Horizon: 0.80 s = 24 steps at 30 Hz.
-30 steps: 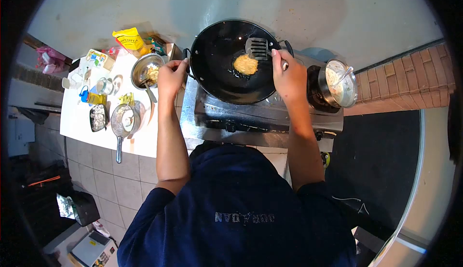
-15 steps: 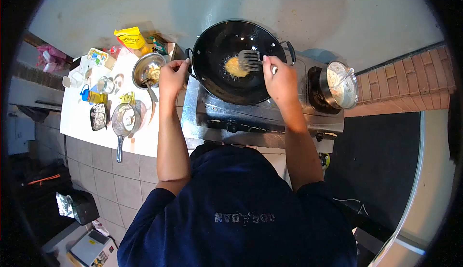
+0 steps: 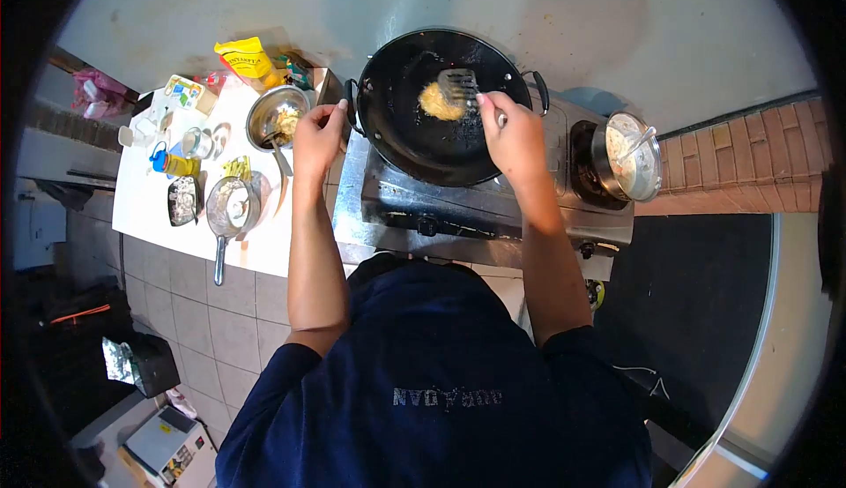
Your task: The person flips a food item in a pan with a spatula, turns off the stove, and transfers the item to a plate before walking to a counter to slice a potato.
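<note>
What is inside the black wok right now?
In the wok: one yellow fritter, the slotted spatula resting over its right edge; the fritter's part beneath the spatula is hidden.

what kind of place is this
Most likely a small home kitchen. A black wok sits on a tabletop gas stove, the right hand holds a slotted spatula on a frying patty, and the white counter beside it carries a metal bowl and a yellow packet.

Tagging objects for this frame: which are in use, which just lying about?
In use: round black wok, gripped by left hand; slotted metal spatula in right hand; golden fried patty; steel gas stove.
Lying about: yellow packet; steel mixing bowl; small long-handled steel pan; lidless steel pot with spoon.
</note>
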Tool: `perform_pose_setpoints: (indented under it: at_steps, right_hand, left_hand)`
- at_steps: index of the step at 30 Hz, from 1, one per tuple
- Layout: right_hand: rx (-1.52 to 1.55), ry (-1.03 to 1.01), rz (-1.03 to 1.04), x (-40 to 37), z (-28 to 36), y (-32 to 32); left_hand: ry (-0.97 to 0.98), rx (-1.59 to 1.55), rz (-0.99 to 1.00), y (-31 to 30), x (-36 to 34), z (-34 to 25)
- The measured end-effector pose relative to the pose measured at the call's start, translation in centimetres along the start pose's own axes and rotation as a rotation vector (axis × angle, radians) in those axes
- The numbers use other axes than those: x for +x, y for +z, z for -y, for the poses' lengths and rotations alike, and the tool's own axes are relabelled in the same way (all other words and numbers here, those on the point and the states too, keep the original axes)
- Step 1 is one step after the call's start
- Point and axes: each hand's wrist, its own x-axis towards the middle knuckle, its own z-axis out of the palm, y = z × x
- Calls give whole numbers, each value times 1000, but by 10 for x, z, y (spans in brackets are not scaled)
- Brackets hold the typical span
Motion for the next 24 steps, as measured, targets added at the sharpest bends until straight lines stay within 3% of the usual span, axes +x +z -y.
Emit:
perform_pose_setpoints:
  at_steps: [4, 6, 8, 10, 12, 14, 18, 20, 24]
  right_hand:
    - [79, -22, 101, -7, 8, -10]
    - [43, -102, 55, -8, 6, -22]
    - [28, -166, 45, -10, -5, -29]
    - [111, -253, -40, -10, -11, -37]
    - [146, -272, -46, -13, -17, -43]
    - [138, -237, -45, -17, -26, -46]
    - [164, -84, -25, -27, -34, -52]
    - [171, -77, -11, -30, -38, -55]
    - [204, -56, -24, -33, -38, -64]
  left_hand:
    - [-16, -29, -86, 1, -9, 18]
    - [-30, 21, -98, -1, -20, 24]
    - [-130, 148, 18, -1, -35, 26]
    - [-160, 79, 39, 7, -48, 42]
    - [-222, 292, 159, 12, -64, 52]
    - [-291, 258, 228, 20, -83, 55]
    - [-271, 425, 576, 47, -114, 51]
    - [-406, 540, 663, 67, -125, 68]
    - [-435, 548, 692, 91, -140, 83]
